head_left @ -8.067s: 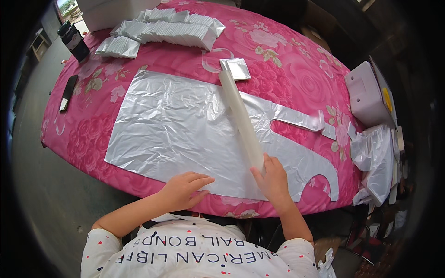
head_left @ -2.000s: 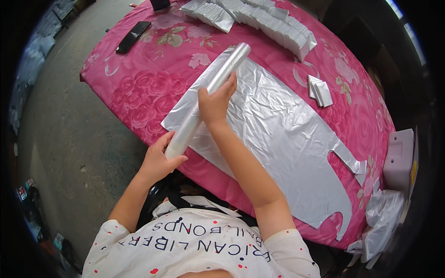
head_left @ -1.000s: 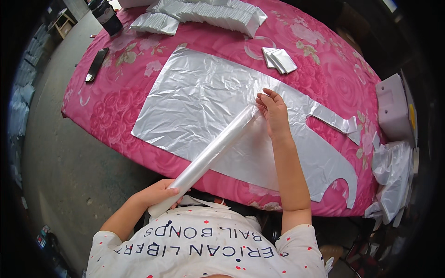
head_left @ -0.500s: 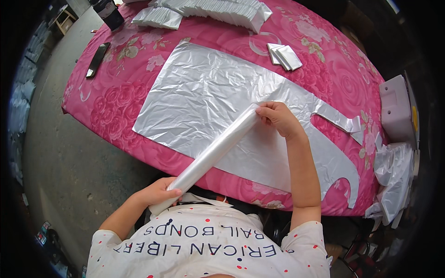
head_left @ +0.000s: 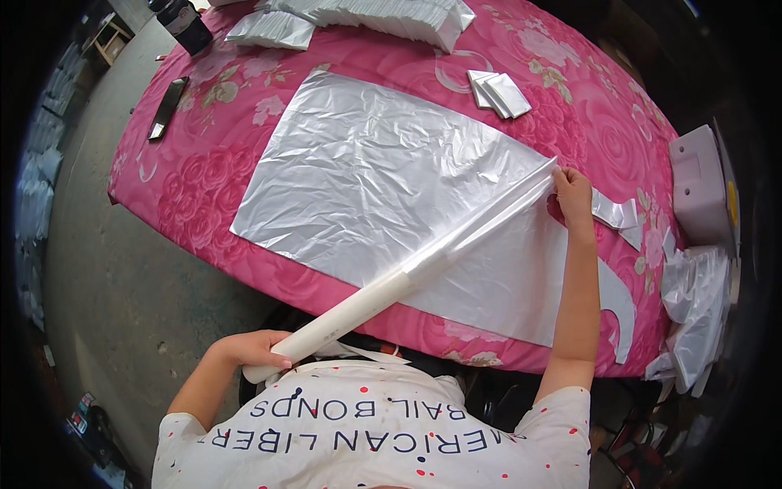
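Observation:
My left hand point(head_left: 259, 349) is wrapped round the near end of a white tube point(head_left: 338, 320) just in front of my shirt. Thin shiny plastic film point(head_left: 482, 218) covers the tube's far part and stretches in a narrow gathered band past it to the right. At that band's far end, my right hand point(head_left: 575, 198) pinches the film between closed fingers. Under both lies a silvery, creased plastic sheet point(head_left: 350, 155), flat on the table, with curved cutouts at its right end. Part of the sheet is hidden by the tube, film and right forearm.
A pink flowered cloth point(head_left: 208, 183) covers the table. Folded plastic packets point(head_left: 383, 23) stand in a row at the back, with several more point(head_left: 503, 94) to their right. Also there: a dark bottle point(head_left: 183, 26), a phone point(head_left: 169, 108), a pale box point(head_left: 698, 183) and clear bags point(head_left: 692, 301).
My right hand has moved right and slightly away, drawing the film out along the tube. More bare tube shows near my left hand, which has shifted slightly left and nearer.

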The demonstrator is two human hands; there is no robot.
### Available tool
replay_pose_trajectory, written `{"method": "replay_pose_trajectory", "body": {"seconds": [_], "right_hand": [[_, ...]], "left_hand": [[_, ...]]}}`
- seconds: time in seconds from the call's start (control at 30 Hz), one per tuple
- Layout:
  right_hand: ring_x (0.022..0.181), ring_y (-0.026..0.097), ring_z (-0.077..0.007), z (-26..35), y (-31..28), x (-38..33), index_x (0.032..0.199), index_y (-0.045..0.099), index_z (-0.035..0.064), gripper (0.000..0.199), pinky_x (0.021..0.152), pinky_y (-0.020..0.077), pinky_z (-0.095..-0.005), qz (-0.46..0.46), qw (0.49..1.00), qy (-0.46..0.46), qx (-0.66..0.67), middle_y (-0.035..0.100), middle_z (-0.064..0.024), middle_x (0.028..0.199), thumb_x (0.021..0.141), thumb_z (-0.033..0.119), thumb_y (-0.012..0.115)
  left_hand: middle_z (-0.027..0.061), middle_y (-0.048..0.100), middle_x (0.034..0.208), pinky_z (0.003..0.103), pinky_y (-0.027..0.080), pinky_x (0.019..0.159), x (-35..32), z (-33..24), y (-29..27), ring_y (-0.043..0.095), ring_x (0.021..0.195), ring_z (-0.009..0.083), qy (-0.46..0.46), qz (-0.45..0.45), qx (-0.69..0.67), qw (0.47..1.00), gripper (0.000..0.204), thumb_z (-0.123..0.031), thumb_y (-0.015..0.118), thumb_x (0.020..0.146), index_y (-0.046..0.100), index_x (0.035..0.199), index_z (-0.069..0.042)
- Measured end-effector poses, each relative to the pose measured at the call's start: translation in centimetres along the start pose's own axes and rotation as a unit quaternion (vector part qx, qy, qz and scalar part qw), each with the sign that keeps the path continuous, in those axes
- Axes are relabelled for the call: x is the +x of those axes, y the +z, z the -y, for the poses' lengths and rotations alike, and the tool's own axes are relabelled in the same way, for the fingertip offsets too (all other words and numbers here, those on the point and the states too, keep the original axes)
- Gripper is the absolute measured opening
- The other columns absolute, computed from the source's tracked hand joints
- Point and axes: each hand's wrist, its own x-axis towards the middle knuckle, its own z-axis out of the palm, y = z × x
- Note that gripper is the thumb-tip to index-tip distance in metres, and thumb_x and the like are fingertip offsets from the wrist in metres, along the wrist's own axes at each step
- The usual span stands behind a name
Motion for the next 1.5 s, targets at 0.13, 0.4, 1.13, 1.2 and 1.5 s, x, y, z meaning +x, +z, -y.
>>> {"method": "replay_pose_trajectory", "body": {"seconds": [0.13, 0.4, 1.13, 1.2, 1.5], "right_hand": [[0.058, 0.049, -0.0060, -3.8, -3.5, 2.2, 0.082, 0.062, -0.0025, 0.024, 0.053, 0.0402, -0.0225, -0.051, 0.998, -0.016, -0.027, 0.056, 0.0005, 0.065, 0.087, 0.020, 0.056], [0.060, 0.048, -0.0065, -0.6, 0.7, 0.7, 0.084, 0.062, -0.0017, 0.021, 0.056, 0.0397, -0.0239, 0.013, 0.997, -0.076, 0.000, 0.056, 0.0005, 0.065, 0.085, 0.019, 0.057], [0.072, 0.056, -0.0138, 3.9, 5.3, -0.3, 0.096, 0.061, 0.0003, 0.023, 0.066, 0.0451, -0.0281, 0.064, 0.993, -0.098, -0.025, 0.061, -0.0074, 0.086, 0.083, 0.019, 0.061], [0.080, 0.058, -0.0177, 6.3, 4.8, -2.8, 0.102, 0.060, 0.0021, 0.027, 0.071, 0.0463, -0.0303, 0.003, 0.986, -0.159, -0.054, 0.061, -0.0113, 0.096, 0.082, 0.021, 0.063], [0.097, 0.053, -0.0298, 6.4, 6.2, -18.8, 0.119, 0.054, 0.0079, 0.048, 0.084, 0.0426, -0.0397, 0.195, 0.863, -0.403, -0.232, 0.055, -0.0116, 0.110, 0.073, 0.011, 0.066]], "left_hand": [[0.0067, 0.060, 0.104, 0.030, 0.045, 0.085, -2.1, 1.7, -2.5, 0.056, 0.094, 0.0141, -0.053, 0.067, -0.033, 0.996, 0.057, -0.021, 0.074, 0.076, 0.048, 0.121, 0.001], [0.0080, 0.064, 0.102, 0.029, 0.045, 0.082, 1.0, -10.0, -1.6, 0.059, 0.095, 0.0175, 0.022, 0.045, 0.284, 0.958, 0.051, -0.026, 0.074, 0.073, 0.057, 0.116, -0.004], [0.0237, 0.026, 0.143, 0.043, 0.013, 0.112, 14.0, -13.5, 4.2, 0.019, 0.136, 0.0334, 0.440, 0.014, 0.684, 0.581, 0.076, -0.053, 0.032, 0.089, 0.032, 0.132, 0.010], [0.0240, 0.028, 0.142, 0.044, 0.013, 0.112, 14.0, -12.8, 4.9, 0.021, 0.136, 0.0337, 0.441, -0.014, 0.680, 0.586, 0.076, -0.053, 0.034, 0.089, 0.033, 0.132, 0.010], [0.0231, 0.031, 0.140, 0.043, 0.016, 0.111, 14.0, -10.9, 8.0, 0.026, 0.134, 0.0326, 0.417, -0.085, 0.658, 0.622, 0.074, -0.051, 0.034, 0.088, 0.034, 0.133, 0.008]]}}
